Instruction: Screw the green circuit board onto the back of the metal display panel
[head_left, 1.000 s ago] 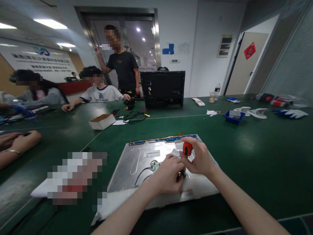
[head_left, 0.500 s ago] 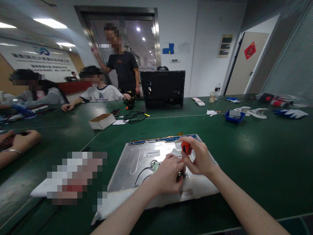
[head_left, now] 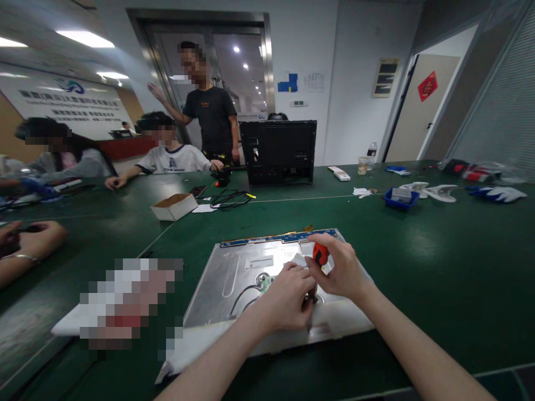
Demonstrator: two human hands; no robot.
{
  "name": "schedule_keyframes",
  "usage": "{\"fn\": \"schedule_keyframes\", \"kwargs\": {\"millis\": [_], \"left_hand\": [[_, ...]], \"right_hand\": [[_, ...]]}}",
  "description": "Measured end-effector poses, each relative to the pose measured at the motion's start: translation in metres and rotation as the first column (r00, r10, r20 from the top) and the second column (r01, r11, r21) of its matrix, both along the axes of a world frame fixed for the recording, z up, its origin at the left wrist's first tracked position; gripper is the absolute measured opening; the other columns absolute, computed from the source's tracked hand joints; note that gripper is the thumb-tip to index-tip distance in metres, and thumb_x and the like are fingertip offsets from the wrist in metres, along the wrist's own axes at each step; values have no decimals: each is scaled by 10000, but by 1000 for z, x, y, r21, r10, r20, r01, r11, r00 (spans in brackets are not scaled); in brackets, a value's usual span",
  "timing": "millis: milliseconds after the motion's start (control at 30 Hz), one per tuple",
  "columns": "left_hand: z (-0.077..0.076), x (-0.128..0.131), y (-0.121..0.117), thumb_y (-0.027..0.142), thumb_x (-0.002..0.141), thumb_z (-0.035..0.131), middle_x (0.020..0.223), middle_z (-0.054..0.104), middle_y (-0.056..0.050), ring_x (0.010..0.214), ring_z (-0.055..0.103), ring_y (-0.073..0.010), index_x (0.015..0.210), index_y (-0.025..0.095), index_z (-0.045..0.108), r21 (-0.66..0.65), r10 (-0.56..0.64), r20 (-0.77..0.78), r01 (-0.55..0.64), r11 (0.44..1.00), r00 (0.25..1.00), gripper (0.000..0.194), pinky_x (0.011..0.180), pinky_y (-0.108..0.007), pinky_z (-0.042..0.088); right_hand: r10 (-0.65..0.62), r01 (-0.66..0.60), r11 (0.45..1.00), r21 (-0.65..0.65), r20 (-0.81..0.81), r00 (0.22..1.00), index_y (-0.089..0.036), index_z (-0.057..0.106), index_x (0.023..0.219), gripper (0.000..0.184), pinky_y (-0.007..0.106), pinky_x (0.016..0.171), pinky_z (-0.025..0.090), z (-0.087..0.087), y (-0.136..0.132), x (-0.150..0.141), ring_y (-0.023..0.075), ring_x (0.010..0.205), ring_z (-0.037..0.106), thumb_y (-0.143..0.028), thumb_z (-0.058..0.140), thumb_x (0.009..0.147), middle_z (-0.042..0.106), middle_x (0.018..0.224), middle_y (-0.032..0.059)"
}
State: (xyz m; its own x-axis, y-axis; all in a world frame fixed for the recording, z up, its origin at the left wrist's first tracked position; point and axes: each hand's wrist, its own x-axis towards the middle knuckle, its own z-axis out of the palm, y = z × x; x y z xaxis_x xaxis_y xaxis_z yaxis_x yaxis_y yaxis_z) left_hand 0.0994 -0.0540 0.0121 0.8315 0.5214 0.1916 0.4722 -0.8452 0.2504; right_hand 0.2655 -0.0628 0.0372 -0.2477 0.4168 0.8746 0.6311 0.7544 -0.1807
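A display panel [head_left: 209,284] lies metal back up on the green table before me, with a blue circuit strip [head_left: 288,238] along its far edge. My right hand [head_left: 345,267] pinches the red-and-black handle of a screwdriver [head_left: 320,253] between thumb and fingers, upright above the panel's right half. The screwdriver's lower end is hidden behind my hands. My left hand [head_left: 290,295] rests on the panel with its fingers curled together just below the handle; what they hold is hidden. Left of it, a small green board [head_left: 266,283] and a dark cable [head_left: 238,298] show.
A white open box [head_left: 173,208], a black cable [head_left: 229,199] and a black monitor housing [head_left: 279,153] stand beyond the panel. At right is a blue tray [head_left: 400,199]. Another person's hands [head_left: 42,239] are at the left edge. Several people are around the table.
The screwdriver handle has turned slightly in my right hand, whose thumb and fingers have shifted around it. My left hand stays put. The standing person's raised hand has moved outward.
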Motion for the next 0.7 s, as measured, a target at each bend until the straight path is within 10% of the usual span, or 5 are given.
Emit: {"fn": "schedule_keyframes", "kwargs": {"millis": [700], "left_hand": [[3,1,-1,154,720,576,955,671,-69,942,602,-255,825,185,582,-32,11,-33,-12,999,999,109,915,-407,406]], "right_hand": [[45,-45,999,6,-31,999,-210,478,1173,327,222,501,430,0,0,0,109,524,515,-178,524,851,576,718,-31]]}}
